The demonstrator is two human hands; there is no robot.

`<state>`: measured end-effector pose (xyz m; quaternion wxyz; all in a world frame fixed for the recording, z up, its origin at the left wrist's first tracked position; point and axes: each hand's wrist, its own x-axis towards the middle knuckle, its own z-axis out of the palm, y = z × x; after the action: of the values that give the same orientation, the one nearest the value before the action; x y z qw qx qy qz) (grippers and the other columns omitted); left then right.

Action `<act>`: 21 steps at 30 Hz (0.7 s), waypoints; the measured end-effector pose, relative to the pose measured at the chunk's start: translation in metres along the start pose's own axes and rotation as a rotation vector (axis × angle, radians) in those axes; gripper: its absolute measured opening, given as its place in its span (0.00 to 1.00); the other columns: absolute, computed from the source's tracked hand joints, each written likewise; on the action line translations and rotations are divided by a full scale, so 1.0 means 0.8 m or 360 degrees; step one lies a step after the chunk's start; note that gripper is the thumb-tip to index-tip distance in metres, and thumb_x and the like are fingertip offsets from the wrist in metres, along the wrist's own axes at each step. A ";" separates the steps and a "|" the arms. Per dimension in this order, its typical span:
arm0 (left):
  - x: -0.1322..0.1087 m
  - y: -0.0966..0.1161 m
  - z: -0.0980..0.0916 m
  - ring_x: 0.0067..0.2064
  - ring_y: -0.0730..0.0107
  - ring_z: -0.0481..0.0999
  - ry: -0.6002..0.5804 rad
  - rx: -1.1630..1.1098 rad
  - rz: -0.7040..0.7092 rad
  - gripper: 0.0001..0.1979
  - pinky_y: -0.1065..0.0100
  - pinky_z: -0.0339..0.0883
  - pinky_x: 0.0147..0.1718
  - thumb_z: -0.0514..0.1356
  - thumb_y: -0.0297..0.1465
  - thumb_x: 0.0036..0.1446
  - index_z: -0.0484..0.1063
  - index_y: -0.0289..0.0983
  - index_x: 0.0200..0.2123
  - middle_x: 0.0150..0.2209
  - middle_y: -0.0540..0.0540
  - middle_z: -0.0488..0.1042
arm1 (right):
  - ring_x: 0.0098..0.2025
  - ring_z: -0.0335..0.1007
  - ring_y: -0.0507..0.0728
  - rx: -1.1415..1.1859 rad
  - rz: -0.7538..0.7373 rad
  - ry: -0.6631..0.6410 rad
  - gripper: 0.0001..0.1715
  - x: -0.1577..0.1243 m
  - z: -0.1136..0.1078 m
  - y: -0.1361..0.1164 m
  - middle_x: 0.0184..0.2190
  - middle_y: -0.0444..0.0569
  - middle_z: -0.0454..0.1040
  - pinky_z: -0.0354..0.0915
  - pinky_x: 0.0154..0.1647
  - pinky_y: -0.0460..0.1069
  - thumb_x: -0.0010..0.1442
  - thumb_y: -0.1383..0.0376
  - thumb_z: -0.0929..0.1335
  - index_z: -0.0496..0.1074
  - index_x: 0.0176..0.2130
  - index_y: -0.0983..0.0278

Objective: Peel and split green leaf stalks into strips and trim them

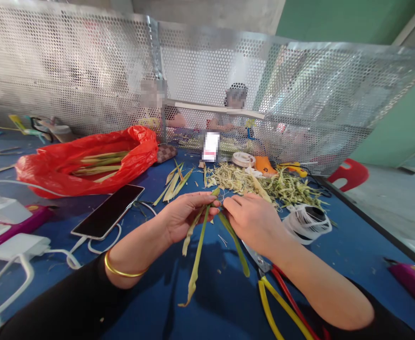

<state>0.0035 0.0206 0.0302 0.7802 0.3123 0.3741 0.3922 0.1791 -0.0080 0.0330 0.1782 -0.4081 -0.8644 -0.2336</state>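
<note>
My left hand (186,215) is closed, thumb against fingers, on narrow green-yellow leaf strips (200,257) that hang down below it, their tips dry and curled. Close beside it, my right hand (252,222) has its fingers pinched together near the upper ends of the strips. A thin thread or wire seems to show between the two hands. From under the right hand another green leaf strip (236,243) hangs down. Shears (262,264) with yellow and red handles lie beneath my right forearm, blades partly hidden by the hand.
Beyond my hands lie a pile of shredded leaf pieces (281,186) and loose leaves (175,182). A red plastic bag (51,165) holds leaf strips. Also around: a phone (108,212), white chargers (19,245), a spool (308,224) and a perforated partition (207,66) with people behind.
</note>
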 end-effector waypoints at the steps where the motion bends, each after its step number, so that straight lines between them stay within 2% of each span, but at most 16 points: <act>1: 0.000 0.000 0.000 0.24 0.78 0.75 0.0003 -0.0007 0.0010 0.03 0.77 0.71 0.26 0.61 0.22 0.52 0.72 0.33 0.30 0.26 0.49 0.77 | 0.28 0.65 0.55 0.0067 0.0023 0.0034 0.07 0.001 -0.003 0.002 0.25 0.47 0.71 0.57 0.32 0.51 0.60 0.71 0.63 0.70 0.31 0.66; 4: 0.000 -0.002 0.001 0.25 0.77 0.76 0.0060 -0.0034 0.0047 0.03 0.77 0.70 0.27 0.61 0.22 0.51 0.72 0.34 0.30 0.26 0.49 0.77 | 0.36 0.68 0.55 0.0344 0.0069 0.0223 0.07 0.003 -0.015 0.003 0.33 0.50 0.73 0.61 0.39 0.50 0.61 0.71 0.63 0.71 0.38 0.66; 6: -0.001 -0.004 0.003 0.24 0.77 0.75 0.0092 -0.0052 0.0064 0.03 0.77 0.69 0.26 0.61 0.21 0.51 0.72 0.34 0.28 0.24 0.51 0.76 | 0.38 0.68 0.55 0.0436 -0.0050 0.0299 0.09 0.003 -0.017 -0.004 0.36 0.49 0.73 0.61 0.42 0.50 0.63 0.70 0.63 0.71 0.41 0.65; 10: -0.001 -0.012 0.005 0.22 0.78 0.72 0.0017 -0.0089 0.0018 0.05 0.78 0.65 0.22 0.61 0.21 0.49 0.70 0.35 0.25 0.20 0.53 0.73 | 0.37 0.66 0.56 0.0175 -0.0521 0.0251 0.11 0.000 -0.001 -0.028 0.32 0.49 0.72 0.61 0.44 0.54 0.63 0.72 0.61 0.73 0.38 0.65; 12: 0.000 -0.016 0.005 0.21 0.78 0.71 -0.0013 -0.0091 0.0020 0.05 0.78 0.65 0.22 0.62 0.22 0.48 0.70 0.35 0.25 0.20 0.53 0.72 | 0.35 0.67 0.55 0.0127 -0.0607 0.0316 0.13 -0.003 0.007 -0.035 0.30 0.48 0.72 0.61 0.45 0.54 0.63 0.73 0.61 0.73 0.35 0.65; 13: 0.000 -0.018 0.005 0.21 0.79 0.71 -0.0006 -0.0074 0.0045 0.05 0.79 0.64 0.21 0.63 0.22 0.48 0.70 0.35 0.25 0.20 0.54 0.72 | 0.35 0.67 0.55 0.0181 -0.0563 0.0379 0.13 -0.004 0.009 -0.037 0.30 0.48 0.73 0.62 0.45 0.54 0.63 0.73 0.61 0.73 0.34 0.65; 15: 0.000 -0.021 0.004 0.21 0.79 0.71 0.0025 -0.0010 0.0102 0.05 0.79 0.65 0.21 0.64 0.22 0.46 0.71 0.35 0.26 0.20 0.53 0.71 | 0.35 0.69 0.54 0.0423 -0.0295 0.0527 0.10 -0.004 0.007 -0.033 0.31 0.47 0.74 0.63 0.43 0.52 0.63 0.71 0.63 0.73 0.35 0.64; 17: 0.000 -0.021 0.004 0.22 0.76 0.73 0.0023 0.0087 0.0102 0.04 0.77 0.68 0.22 0.63 0.21 0.47 0.72 0.34 0.28 0.22 0.50 0.74 | 0.35 0.71 0.53 0.0729 0.0135 0.0631 0.07 -0.002 0.002 -0.025 0.31 0.47 0.76 0.64 0.41 0.51 0.62 0.68 0.65 0.73 0.34 0.63; 19: -0.001 -0.021 0.004 0.24 0.73 0.76 -0.0015 0.0162 0.0060 0.03 0.75 0.70 0.25 0.62 0.22 0.49 0.72 0.32 0.30 0.25 0.45 0.77 | 0.32 0.72 0.54 0.1011 0.0606 0.0644 0.07 0.001 0.000 -0.015 0.29 0.46 0.76 0.65 0.37 0.49 0.61 0.66 0.67 0.73 0.31 0.62; 21: -0.001 -0.020 0.004 0.25 0.72 0.76 -0.0046 0.0189 0.0042 0.02 0.74 0.71 0.26 0.61 0.24 0.51 0.72 0.32 0.31 0.27 0.43 0.78 | 0.28 0.72 0.53 0.1276 0.1002 0.0563 0.08 0.005 0.003 -0.008 0.26 0.45 0.75 0.66 0.32 0.49 0.59 0.63 0.68 0.73 0.29 0.63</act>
<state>0.0120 0.0111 0.0199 0.7604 0.3686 0.3813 0.3749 0.1712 -0.0079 0.0310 0.5243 -0.5018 -0.6784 0.1142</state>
